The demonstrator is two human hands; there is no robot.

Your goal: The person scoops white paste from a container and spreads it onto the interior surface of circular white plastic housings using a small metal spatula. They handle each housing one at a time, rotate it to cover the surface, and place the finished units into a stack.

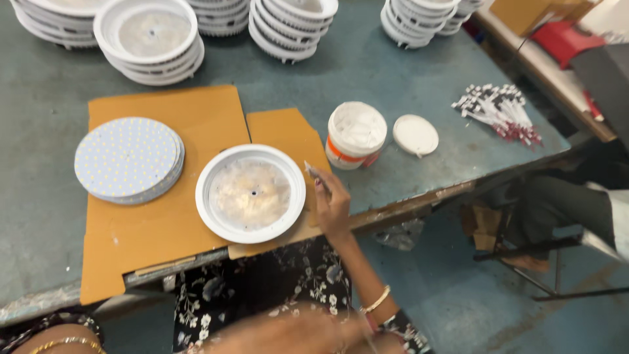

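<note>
Right hand (333, 204) pinches a small spatula (313, 174) at the white dish (250, 193), mid-frame on the desk (406, 72). Left hand (288, 334) is blurry at the bottom, grip unclear. I'd spread paste thin and even, reloading from the tub (355, 134).
</note>
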